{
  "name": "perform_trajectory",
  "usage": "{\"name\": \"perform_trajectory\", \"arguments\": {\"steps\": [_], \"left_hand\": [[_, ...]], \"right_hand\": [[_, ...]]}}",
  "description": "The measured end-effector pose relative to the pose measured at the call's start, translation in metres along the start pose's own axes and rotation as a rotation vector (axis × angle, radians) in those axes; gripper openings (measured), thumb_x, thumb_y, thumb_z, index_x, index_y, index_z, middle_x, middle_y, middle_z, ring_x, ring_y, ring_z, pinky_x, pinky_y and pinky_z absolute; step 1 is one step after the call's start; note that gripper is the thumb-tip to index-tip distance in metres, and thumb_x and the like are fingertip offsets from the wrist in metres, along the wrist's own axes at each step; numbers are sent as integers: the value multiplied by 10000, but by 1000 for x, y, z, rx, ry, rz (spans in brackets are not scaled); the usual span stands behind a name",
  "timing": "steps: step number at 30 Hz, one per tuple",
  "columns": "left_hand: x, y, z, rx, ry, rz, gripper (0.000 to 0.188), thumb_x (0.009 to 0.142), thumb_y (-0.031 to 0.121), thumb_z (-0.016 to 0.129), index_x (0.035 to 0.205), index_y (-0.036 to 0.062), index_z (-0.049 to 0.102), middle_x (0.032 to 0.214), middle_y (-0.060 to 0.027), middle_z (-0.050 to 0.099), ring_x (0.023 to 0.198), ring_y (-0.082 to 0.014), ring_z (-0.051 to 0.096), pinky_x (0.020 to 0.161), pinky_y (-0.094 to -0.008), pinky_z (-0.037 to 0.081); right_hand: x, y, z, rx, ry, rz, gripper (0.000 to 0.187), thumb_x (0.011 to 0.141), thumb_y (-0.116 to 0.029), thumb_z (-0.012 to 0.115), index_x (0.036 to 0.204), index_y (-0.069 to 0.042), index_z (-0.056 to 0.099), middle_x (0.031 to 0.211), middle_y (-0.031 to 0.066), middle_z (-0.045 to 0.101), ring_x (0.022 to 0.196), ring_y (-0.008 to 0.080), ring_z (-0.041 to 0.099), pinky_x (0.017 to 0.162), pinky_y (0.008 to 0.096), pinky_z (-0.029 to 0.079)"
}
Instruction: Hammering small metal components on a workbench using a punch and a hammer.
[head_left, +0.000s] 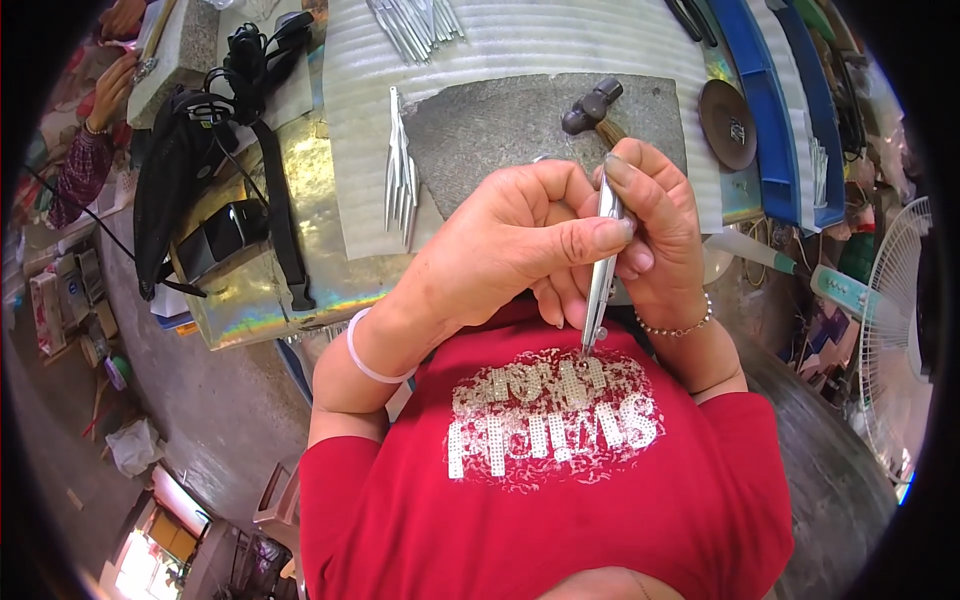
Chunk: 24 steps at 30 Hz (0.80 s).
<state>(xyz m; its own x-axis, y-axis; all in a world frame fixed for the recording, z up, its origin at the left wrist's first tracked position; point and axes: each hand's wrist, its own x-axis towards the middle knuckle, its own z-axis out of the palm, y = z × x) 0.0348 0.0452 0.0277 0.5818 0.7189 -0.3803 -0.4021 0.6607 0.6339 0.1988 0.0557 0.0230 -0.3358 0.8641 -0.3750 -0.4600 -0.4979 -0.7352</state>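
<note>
My left hand (540, 235) and my right hand (655, 215) are together in front of my chest. Both are closed on a slim silver metal tool (600, 275), which stands nearly upright. My left thumb presses along its middle, while the right thumb and fingers pinch its upper end. Small round screws or pins show near its pointed lower end; its exact kind is unclear. Beyond the hands lies a grey stone slab (490, 120) bearing a hammer (598, 112) with a wooden handle. Several slender silver metal pieces (400, 185) lie left of the slab.
Another bundle of silver pieces (418, 28) is at the far edge. To the right are a brown round dish (727, 125) with small metal bits, a blue bin (765, 110) and a fan (895, 290). A black strapped bag (180, 170) lies left, near another person's hand (112, 90).
</note>
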Motion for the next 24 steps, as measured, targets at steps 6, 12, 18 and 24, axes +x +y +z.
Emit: {"name": "perform_trajectory", "arguments": {"steps": [6,12,18,24], "left_hand": [[-7,-11,-6,64,-87,40,293,911,289,566,857,1,584,762,-58,648,623,-95,625,518,-189,504],[-20,-39,-24,-188,-210,-60,433,922,329,512,901,-95,596,928,-213,610,811,-258,642,713,-341,547],[-22,-50,-24,-509,-244,-66,384,891,280,571,899,-103,593,945,-209,584,888,-300,616,715,-389,548],[-24,-57,-20,-571,-216,-122,369,873,283,596,884,-86,600,942,-180,589,867,-269,615,727,-362,548]], "right_hand": [[2,4,-1,-30,-22,-110,140,906,-140,528,800,-52,504,594,-12,493,331,-7,304,289,145,222],[5,9,3,16,-6,-66,161,908,-147,528,777,-65,483,577,-25,453,336,-9,290,295,141,234],[4,14,5,0,4,-78,163,908,-149,527,775,-68,478,586,-23,460,339,-8,296,300,145,252],[2,18,6,-57,33,-149,151,907,-148,526,788,-61,492,585,-20,464,339,-8,300,302,147,258]]}}
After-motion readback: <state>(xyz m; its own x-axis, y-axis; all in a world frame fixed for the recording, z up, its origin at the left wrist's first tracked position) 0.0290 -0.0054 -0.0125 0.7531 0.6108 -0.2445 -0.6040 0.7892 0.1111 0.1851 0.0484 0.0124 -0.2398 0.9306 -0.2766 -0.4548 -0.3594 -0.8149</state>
